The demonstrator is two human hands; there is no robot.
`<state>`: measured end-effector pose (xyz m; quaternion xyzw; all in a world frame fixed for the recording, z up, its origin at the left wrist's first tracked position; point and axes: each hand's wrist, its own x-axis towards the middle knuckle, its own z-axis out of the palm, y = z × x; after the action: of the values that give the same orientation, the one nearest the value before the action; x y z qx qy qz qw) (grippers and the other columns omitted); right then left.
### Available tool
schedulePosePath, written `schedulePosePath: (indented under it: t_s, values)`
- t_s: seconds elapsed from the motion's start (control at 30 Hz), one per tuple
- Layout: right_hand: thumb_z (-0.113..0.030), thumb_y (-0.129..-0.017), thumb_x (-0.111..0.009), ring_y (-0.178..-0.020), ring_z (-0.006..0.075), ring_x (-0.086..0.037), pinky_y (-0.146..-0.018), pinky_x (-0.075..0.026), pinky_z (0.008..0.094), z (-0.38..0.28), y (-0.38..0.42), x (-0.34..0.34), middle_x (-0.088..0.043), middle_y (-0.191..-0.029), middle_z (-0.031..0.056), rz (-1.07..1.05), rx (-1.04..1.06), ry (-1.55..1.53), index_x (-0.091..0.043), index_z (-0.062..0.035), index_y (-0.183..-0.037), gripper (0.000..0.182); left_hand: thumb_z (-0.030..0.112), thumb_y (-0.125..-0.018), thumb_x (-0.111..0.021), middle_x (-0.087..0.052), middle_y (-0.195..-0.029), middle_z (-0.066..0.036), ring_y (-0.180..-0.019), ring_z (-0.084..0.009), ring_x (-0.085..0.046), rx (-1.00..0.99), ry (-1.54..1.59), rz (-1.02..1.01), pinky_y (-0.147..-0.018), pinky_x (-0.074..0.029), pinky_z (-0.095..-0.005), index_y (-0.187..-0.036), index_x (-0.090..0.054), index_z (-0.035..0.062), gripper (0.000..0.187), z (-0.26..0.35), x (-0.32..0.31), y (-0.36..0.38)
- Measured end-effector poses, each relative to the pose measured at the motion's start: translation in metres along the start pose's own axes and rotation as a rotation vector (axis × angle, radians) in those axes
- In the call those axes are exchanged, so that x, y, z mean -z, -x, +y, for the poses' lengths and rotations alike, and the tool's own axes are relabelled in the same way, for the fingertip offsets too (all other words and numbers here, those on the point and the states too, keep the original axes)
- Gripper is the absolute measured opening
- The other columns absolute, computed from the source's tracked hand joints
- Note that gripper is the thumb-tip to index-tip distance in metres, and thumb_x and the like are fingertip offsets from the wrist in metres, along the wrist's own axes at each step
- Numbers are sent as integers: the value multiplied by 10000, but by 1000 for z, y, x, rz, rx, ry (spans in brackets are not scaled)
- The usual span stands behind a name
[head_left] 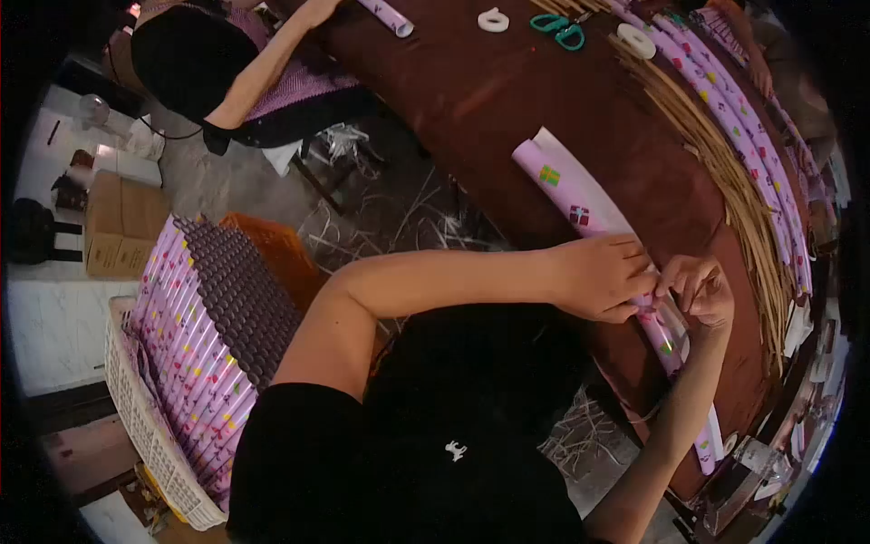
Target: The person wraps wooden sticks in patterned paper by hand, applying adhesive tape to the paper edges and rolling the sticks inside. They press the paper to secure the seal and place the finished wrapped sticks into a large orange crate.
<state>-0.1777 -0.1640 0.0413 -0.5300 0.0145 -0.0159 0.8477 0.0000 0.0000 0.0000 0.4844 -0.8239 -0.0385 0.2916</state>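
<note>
A partly rolled sheet of pink gift wrapping paper [564, 192], printed with small presents, lies slantwise on the brown-covered table in front of me. My left hand [600, 276] is closed over the middle of this roll, fingers curled round it. Just to the right, my right hand [698, 288] is bent at the fingers, with thumb and fingertips pinched together at the paper's edge. What those fingertips hold is too small to make out. Beyond both hands, the lower part of the roll runs under my right forearm toward the table's near edge.
Finished pink rolls [725, 104] and thin wooden sticks [739, 195] line the table's right side. Green-handled scissors [569, 36] and white tape rolls [493, 20] lie at the far end. A white crate [136, 399] of stacked rolls stands left. Another person's arm [263, 77] reaches in.
</note>
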Motion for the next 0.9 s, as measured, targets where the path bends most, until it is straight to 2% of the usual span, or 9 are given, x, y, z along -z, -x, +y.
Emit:
schedulePosePath:
  t_s: [0.03, 0.17, 0.3, 0.37, 0.43, 0.5, 0.57, 0.77, 0.9]
  values:
    - [-85, -655, -784, -830, 369, -659, -822, -526, 487, -7, -2, -9, -658, -934, 269, 16, -39, -3, -699, 34, -690, 150, 329, -811, -626, -617, -1201, -125, -1198, -273, -531, -139, -290, 267, -1101, -339, -462, -1147, -616, 18, 458, 10, 9, 5]
    - [-137, -646, -795, -1009, 395, -629, -951, -448, 492, 8, -1, 8, -657, -1020, 311, -112, -50, 114, -700, 28, -655, 190, 195, -839, -594, -645, -1079, -97, -1054, -247, -599, -184, -308, 233, -950, -468, -392, -1036, -657, 23, 269, 17, 36, 78]
    - [-145, -618, -824, -1062, 398, -612, -946, -443, 506, 12, 3, 18, -660, -1053, 306, -122, -76, 138, -719, -6, -657, 179, 157, -883, -647, -623, -864, -83, -796, -226, -611, 411, -162, -131, -723, -509, -376, -1003, -640, 48, 162, -9, 62, 214]
    - [-138, -613, -821, -1072, 415, -606, -942, -442, 518, 13, 5, 24, -662, -1056, 301, -138, -86, 125, -715, -14, -634, 165, 175, -883, -660, -633, -854, -94, -792, -266, -620, 982, 55, -299, -706, -514, -388, -1018, -622, 40, 194, 2, 56, 281]
    - [-154, -603, -834, -1063, 414, -603, -930, -445, 498, 11, 7, 36, -664, -1051, 291, -172, -106, 118, -708, -11, -616, 191, 236, -969, -561, -644, -926, -90, -877, -280, -629, 1314, 305, -772, -750, -515, -411, -1163, -602, 55, 268, 25, 45, 332]
    - [-297, -695, -825, -1095, 410, -585, -967, -424, 520, 12, 6, 38, -669, -1055, 273, -199, -87, 130, -693, -19, -576, 330, 302, -1001, -494, -628, -937, -130, -842, -268, -605, 1391, 705, -420, -709, -498, -405, -1118, -600, 31, 313, 68, -16, 411]
    - [-320, -711, -807, -1104, 412, -579, -974, -418, 525, 11, 4, 37, -671, -1051, 269, -201, -78, 110, -692, -22, -574, 348, 426, -1024, -429, -638, -957, -106, -829, -222, -595, 1888, 1208, -333, -686, -491, -367, -1118, -607, 40, 435, 113, -39, 411]
    - [-388, -760, -755, -1132, 419, -560, -997, -400, 540, 9, -1, 25, -677, -1041, 258, -205, -67, 19, -691, -28, -569, 413, 565, -1005, -343, -664, -824, -22, -636, -122, -581, 2233, 1735, 375, -632, -483, -265, -1008, -636, 144, 512, 164, -96, 396]
    - [-434, -792, -720, -1150, 424, -548, -1012, -389, 550, 12, -7, 17, -681, -1035, 251, -216, -72, -22, -690, -33, -565, 462, 591, -999, -310, -661, -902, -32, -709, -118, -595, 2309, 1616, 170, -648, -479, -285, -1039, -621, 169, 525, 149, -53, 384]
